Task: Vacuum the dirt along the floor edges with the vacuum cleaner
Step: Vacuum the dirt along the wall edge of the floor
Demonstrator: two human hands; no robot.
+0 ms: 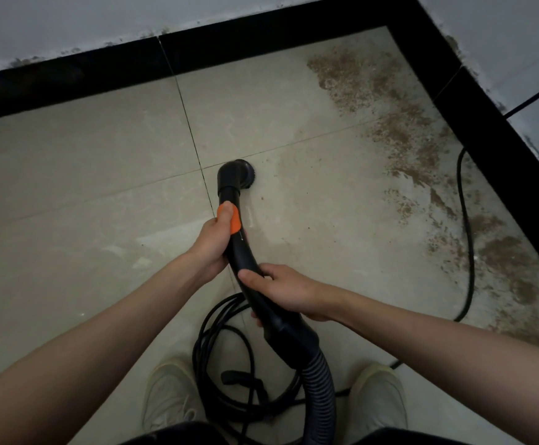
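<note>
With the left hand (212, 240) and right hand (286, 289) both gripping the vacuum wand (245, 261), its brush nozzle (237, 173) apparently rests on tile short of the dirt (400, 130) along the right skirting, so the next pass requires sweeping rightward.

- One vacuum wand (245, 252) with one round brush head (237, 175) and one orange slider (231, 220)
- One ribbed hose (318, 387)
- Two hands: left hand (212, 244), right hand (286, 289)
- Two pale shoes (168, 396)
- One coiled black cable (217, 342)
- One long patch of brown dirt (400, 130)
</note>
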